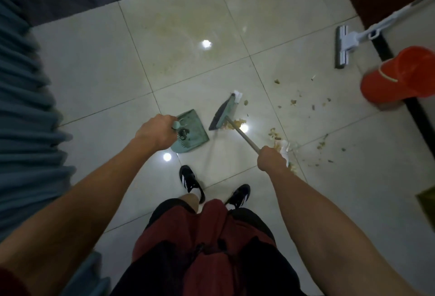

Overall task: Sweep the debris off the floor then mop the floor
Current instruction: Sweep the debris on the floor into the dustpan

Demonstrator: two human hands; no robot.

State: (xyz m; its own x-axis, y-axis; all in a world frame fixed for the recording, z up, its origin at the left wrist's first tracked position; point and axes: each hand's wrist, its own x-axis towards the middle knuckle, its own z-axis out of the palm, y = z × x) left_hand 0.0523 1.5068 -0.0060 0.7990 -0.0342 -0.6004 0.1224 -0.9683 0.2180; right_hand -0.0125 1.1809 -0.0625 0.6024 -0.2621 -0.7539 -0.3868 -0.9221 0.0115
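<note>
Gripping broom [223, 113] beside dustpan [191, 130]

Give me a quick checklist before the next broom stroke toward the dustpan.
1. Left hand grips the dustpan handle: ok.
2. Right hand grips the broom stick: ok.
3. Dustpan mouth faces the broom head: ok.
4. Dustpan lip flat on the floor: cannot tell.
5. Debris gathered ahead of the broom: not ok, it is still scattered to the right.
6. Mop and red bucket clear of the stroke: ok.
</note>
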